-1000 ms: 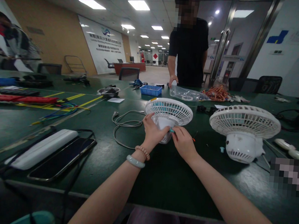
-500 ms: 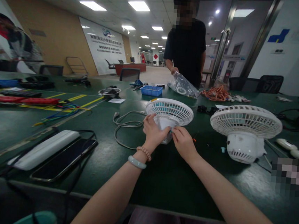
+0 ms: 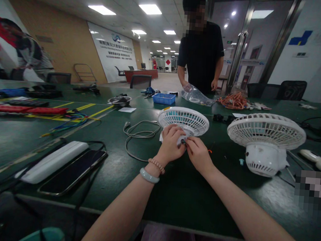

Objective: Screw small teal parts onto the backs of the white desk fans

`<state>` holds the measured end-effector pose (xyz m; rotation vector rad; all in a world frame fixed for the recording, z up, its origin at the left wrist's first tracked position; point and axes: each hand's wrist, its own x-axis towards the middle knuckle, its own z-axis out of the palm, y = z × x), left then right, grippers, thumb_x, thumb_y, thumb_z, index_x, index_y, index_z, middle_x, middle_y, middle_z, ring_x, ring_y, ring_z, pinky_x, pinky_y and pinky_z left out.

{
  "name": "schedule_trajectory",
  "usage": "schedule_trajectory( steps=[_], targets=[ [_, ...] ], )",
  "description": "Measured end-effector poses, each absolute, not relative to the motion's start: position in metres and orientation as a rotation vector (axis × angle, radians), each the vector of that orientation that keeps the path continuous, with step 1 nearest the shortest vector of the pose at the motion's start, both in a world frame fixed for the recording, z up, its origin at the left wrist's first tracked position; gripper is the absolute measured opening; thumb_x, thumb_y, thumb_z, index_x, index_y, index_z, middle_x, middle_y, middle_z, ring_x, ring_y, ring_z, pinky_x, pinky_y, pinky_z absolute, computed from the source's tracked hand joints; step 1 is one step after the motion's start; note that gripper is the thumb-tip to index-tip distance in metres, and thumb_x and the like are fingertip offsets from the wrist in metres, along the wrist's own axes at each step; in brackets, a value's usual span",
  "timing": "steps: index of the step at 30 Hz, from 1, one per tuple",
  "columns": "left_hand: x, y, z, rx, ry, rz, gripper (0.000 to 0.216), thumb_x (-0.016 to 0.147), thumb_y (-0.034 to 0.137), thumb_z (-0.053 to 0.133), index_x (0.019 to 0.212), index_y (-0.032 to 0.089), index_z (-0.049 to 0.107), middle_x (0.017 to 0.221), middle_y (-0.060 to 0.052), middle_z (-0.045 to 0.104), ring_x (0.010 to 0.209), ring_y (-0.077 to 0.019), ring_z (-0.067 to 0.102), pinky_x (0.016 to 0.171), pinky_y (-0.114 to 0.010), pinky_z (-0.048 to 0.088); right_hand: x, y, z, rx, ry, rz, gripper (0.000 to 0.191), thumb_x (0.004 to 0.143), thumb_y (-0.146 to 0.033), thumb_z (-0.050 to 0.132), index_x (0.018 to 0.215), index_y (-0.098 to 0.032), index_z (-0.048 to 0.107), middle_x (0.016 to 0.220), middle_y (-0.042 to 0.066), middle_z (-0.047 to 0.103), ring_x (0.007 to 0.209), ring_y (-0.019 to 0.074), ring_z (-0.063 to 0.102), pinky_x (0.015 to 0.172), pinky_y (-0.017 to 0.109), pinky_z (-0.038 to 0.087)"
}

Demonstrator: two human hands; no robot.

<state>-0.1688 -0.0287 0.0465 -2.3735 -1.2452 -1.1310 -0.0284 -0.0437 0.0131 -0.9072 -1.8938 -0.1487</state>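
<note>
Steadies the small white plastic fan (image 3: 183, 120) with round slatted grille on the dark green surface (image 3: 171, 189) with the left hand (image 3: 171, 144) clasped round its motor housing (image 3: 182, 136), pinches a tiny part (image 3: 183, 141) there with the right hand (image 3: 198, 154); likely light, stiff, brittle-grilled, best held by housing.

Wood-panelled wall (image 3: 62, 48), ceiling light panels (image 3: 150, 8), glass doors (image 3: 251, 42).

One head-worn view, forward and slightly down across the green table (image 3: 103, 130), small fan (image 3: 183, 120) close at centre.
</note>
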Motion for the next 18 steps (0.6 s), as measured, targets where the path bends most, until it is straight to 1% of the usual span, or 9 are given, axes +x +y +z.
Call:
schedule_trajectory(
  steps=[3,7,11,13,16,18],
  targets=[
    [-0.1697,-0.0297,0.0481,-2.502,-1.138,-1.02,0.031,0.061,0.016,0.053,0.092,0.021,0.053,0.097,-0.003,0.057,0.113,-0.0251,0.038,0.096,-0.041,0.026,-0.028,-0.0428,0.0121,-0.909,-1.888,-0.127,0.025,0.086,-0.016,0.037,0.101,-0.014,0.057,0.099,0.012,0.057,0.097,0.019,0.051,0.085,0.035,0.044],
    [-0.169,-0.0295,0.0475,-2.495,-1.17,-1.016,0.033,0.062,0.016,0.054,0.095,0.021,0.054,0.094,-0.003,0.059,0.108,-0.0242,0.041,0.093,-0.041,0.028,-0.0274,-0.0417,0.01,-0.933,-1.879,-0.091,0.027,0.084,-0.017,0.037,0.108,-0.016,0.051,0.102,0.012,0.056,0.099,0.0194,0.051,0.088,0.037,0.043],
    [-0.1676,-0.029,0.0473,-2.485,-1.204,-1.017,0.025,0.064,0.016,0.054,0.089,0.021,0.056,0.089,-0.002,0.06,0.104,-0.0238,0.043,0.091,-0.041,0.028,-0.0255,-0.0446,0.0125,-1.024,-1.902,-0.097,0.031,0.08,-0.017,0.041,0.11,-0.013,0.048,0.104,0.013,0.054,0.101,0.0209,0.048,0.089,0.036,0.041],
    [-0.1671,-0.029,0.0478,-2.483,-1.214,-1.02,0.022,0.064,0.016,0.054,0.086,0.022,0.057,0.088,-0.002,0.06,0.103,-0.0236,0.043,0.091,-0.041,0.028,-0.0244,-0.0461,0.0142,-1.129,-1.927,-0.101,0.032,0.077,-0.017,0.044,0.108,-0.012,0.049,0.103,0.013,0.054,0.1,0.0219,0.047,0.089,0.037,0.04],
    [-0.1666,-0.0294,0.0486,-2.483,-1.215,-1.009,0.018,0.066,0.017,0.054,0.083,0.022,0.057,0.088,-0.001,0.06,0.103,-0.0232,0.043,0.091,-0.041,0.027,-0.0232,-0.0457,0.0137,-1.332,-2.02,-0.085,0.028,0.074,-0.015,0.045,0.1,-0.013,0.054,0.1,0.012,0.056,0.1,0.0229,0.047,0.089,0.036,0.039],
    [-0.1665,-0.0298,0.0489,-2.479,-1.219,-1.0,0.016,0.067,0.018,0.054,0.082,0.022,0.058,0.087,-0.001,0.06,0.103,-0.0231,0.043,0.091,-0.041,0.027,-0.0227,-0.0441,0.0108,-1.445,-2.112,-0.059,0.028,0.072,-0.013,0.046,0.099,-0.013,0.056,0.103,0.013,0.056,0.103,0.0232,0.046,0.089,0.035,0.038]
  ],
)
